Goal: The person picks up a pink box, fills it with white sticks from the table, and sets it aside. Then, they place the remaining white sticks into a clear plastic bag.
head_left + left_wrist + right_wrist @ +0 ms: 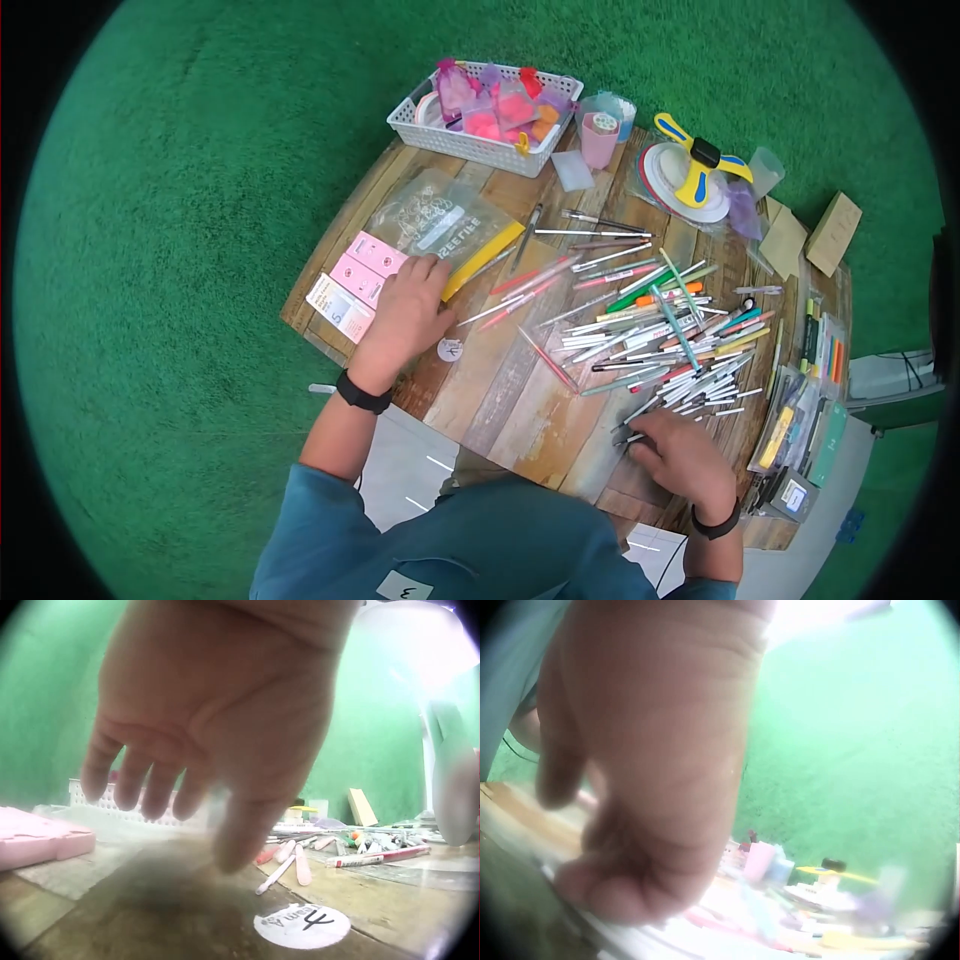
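My left hand (pixel 405 310) hovers over the table beside pink boxes (pixel 368 268) and a clear zip bag (pixel 425 215) with a yellow edge. In the left wrist view that hand (pixel 217 712) has its fingers extended, with nothing held. A round white sticker (pixel 450 349) lies below its thumb. At the near edge of a spread pile of pens (pixel 640 335), my right hand (pixel 685 460) has curled fingers, dark pen ends (pixel 624 436) at its fingertips. The right wrist view shows this hand (pixel 652 765) over blurred pens; whether it grips one cannot be told.
A white basket (pixel 455 143) of colourful pouches stands at the back, beside a pink cup (pixel 599 140). Further right are plates (pixel 655 185) under a yellow-blue three-armed object (pixel 697 180), and a cardboard box (pixel 833 233). Pen packs (pixel 785 425) line the right edge.
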### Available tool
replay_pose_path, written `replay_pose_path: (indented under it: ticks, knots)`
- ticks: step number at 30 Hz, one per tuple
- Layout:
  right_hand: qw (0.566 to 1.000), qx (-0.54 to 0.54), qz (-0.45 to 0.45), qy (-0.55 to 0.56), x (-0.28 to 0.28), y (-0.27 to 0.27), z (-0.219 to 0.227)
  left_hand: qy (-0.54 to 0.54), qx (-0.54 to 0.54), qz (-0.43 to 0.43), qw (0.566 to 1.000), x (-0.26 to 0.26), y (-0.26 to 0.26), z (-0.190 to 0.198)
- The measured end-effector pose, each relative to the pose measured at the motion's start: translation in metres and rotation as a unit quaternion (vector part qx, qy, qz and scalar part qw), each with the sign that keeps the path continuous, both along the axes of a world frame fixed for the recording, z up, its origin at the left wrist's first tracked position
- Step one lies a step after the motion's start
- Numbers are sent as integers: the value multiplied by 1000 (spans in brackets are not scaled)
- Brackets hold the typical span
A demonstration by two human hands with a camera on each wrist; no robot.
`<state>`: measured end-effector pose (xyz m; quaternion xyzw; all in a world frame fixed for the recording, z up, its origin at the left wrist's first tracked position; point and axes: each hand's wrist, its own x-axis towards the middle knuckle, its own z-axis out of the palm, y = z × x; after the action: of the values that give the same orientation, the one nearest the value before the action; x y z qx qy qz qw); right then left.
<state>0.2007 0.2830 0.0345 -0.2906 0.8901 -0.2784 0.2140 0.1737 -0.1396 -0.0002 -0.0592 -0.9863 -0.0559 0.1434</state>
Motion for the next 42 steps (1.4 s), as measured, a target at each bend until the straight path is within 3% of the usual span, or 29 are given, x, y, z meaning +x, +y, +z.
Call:
replay_pose_path:
  ticks: [2, 4, 5, 7, 10, 14, 16, 17, 19, 23, 29, 34, 38, 40, 41, 42]
  knots:
    - [1000, 19, 4, -12, 1, -4, 6, 4, 16, -5, 1000, -6, 2, -2]
    - [1000, 19, 4, -13, 4, -5, 9, -155, 2, 38, 987, -11, 1, -2]
    - [1000, 22, 0, -16, 6, -5, 10, -153, 1, 43, 987, -10, 1, 1]
    - [999, 27, 3, -22, 8, -4, 10, -97, 96, 43, 990, -6, 1, 5]
    - [999, 30, 5, -24, 12, -4, 10, -13, 70, 75, 995, 3, -26, 13]
    - [999, 30, 19, -16, 14, -6, 12, -18, 47, 158, 986, 14, -89, 2]
    - [999, 24, 19, -19, 14, -10, 14, -69, 18, 195, 978, 7, -130, -20]
    - [999, 20, 15, -23, 14, -10, 15, -66, 17, 195, 978, 4, -130, -10]
    - [999, 17, 30, -16, 15, -9, 11, -215, 68, 277, 934, -1, -130, 8]
    - [1000, 5, 8, -25, 22, -8, 15, -278, 79, 231, 929, -9, -134, -5]
    - [999, 16, 22, -30, 25, -8, 12, -265, 10, 233, 936, -5, -117, -13]
    - [999, 2, 27, -19, 25, -9, 5, -235, 58, 255, 936, 3, -105, 1]
    - [999, 18, 41, -26, 23, -11, 6, -199, 35, 288, 936, 10, -78, 34]
    - [999, 13, 47, -25, 23, -12, 6, -38, 132, 227, 964, 17, -75, 33]
    - [998, 9, 50, -21, 23, -12, 7, -38, 133, 228, 964, 20, -69, 32]
    - [998, 10, 50, -22, 22, -13, 8, -32, 215, 169, 961, 22, -58, 31]
